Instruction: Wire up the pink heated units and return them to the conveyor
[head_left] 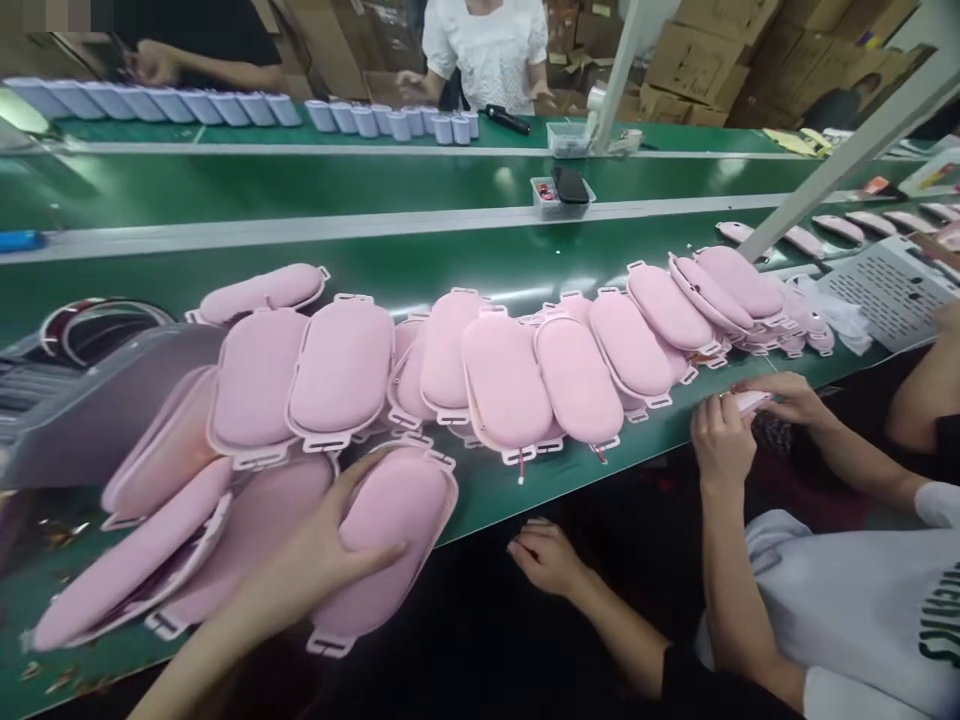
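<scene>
The left hand [322, 565] rests, fingers spread, on a pink pad [390, 540] at the conveyor table's [480, 260] near edge. The right hand [547, 555] hangs off that edge, fingers loosely curled, holding nothing.

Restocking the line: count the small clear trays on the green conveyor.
2. One tray stands far back beside the white post; the other tray sits on the middle rail, a dark phone across it. Others may be hidden.

We see soft pink oval pads [504, 380] lying across a dark green bench [450, 255] crossed by pale grey strips [300, 228]. White cylinders [172, 104] line the far side. A co-worker opposite wears a white top [487, 45]; the sleeve [847, 600] beside us is white with dark green lettering. Brown cartons [697, 60] stand behind.
</scene>
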